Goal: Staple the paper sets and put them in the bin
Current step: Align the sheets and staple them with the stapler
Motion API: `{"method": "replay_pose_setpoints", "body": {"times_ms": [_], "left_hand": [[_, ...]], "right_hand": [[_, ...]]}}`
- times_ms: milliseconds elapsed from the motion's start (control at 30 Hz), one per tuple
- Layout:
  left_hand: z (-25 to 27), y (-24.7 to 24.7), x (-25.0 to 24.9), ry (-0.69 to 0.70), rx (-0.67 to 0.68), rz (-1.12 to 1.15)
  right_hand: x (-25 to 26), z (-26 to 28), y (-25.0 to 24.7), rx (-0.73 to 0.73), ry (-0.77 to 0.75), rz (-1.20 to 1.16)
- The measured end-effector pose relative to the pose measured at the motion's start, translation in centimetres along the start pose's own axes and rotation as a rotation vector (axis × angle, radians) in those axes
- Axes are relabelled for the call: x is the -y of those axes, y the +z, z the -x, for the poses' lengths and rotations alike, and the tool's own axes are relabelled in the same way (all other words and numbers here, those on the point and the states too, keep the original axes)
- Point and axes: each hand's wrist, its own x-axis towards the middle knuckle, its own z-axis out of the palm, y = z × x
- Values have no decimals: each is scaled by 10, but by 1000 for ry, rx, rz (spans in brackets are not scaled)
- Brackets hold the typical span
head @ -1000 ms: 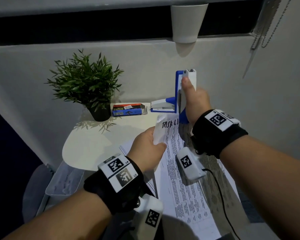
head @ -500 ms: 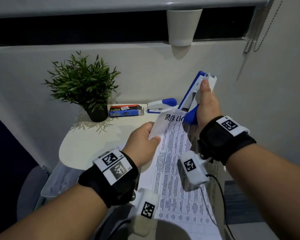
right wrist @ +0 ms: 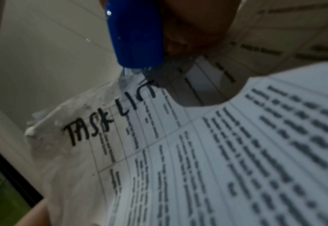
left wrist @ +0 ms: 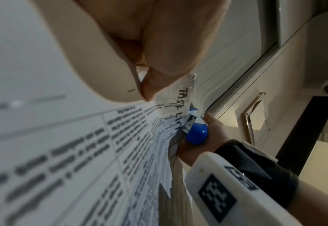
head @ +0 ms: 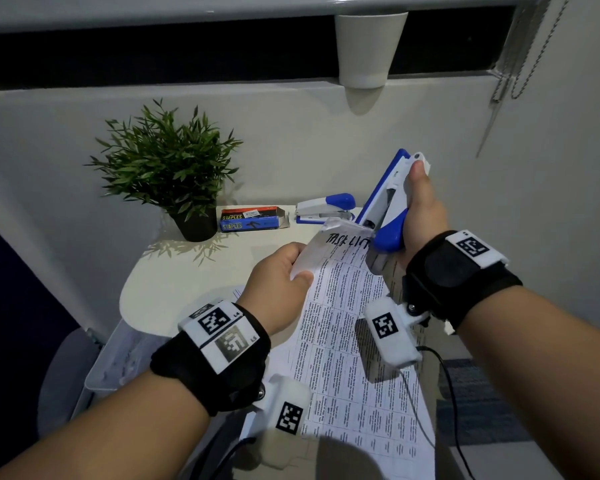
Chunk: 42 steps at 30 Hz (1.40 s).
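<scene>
My left hand (head: 281,275) pinches the upper left edge of a printed paper set (head: 347,327) headed "TASK LIST", lifted off the table. My right hand (head: 420,216) grips a blue and white stapler (head: 387,202), tilted nose-down, its mouth over the paper's top edge by the heading. The left wrist view shows the stapler's blue nose (left wrist: 196,133) on the paper set (left wrist: 120,152). In the right wrist view the stapler (right wrist: 136,35) bites the paper set (right wrist: 198,152) just above the writing. A clear plastic bin (head: 115,362) sits low at the left, under the table edge.
A second blue and white stapler (head: 326,209) and a box of staples (head: 252,219) lie at the back of the small white table (head: 174,285). A potted green plant (head: 168,168) stands at the back left. A white cup (head: 369,46) hangs on the wall above.
My right hand tilted the stapler from upright to leaning right and brought its mouth down onto the paper's top edge. My left hand lifted the paper slightly and kept its pinch.
</scene>
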Motion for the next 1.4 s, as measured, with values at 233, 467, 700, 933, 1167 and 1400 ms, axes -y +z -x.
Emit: {"method": "replay_pose_setpoints", "body": {"times_ms": [233, 467, 700, 933, 1167, 1400], "left_hand": [[-2, -11, 13, -104, -38, 4], [-6, -13, 27, -207, -21, 49], [-4, -21, 13, -255, 55, -490], [-8, -11, 2, 162, 323, -1056], [-26, -2, 12, 104, 632, -1167], [-26, -4, 17, 130, 603, -1137]], "right_hand": [[14, -7, -11, -222, -104, 151], [11, -10, -11, -283, -195, 352], [-22, -5, -15, -67, 22, 995], [-23, -20, -26, -35, 202, 1266], [-8, -40, -30, 30, 179, 1748], [17, -42, -9, 27, 70, 1945]]}}
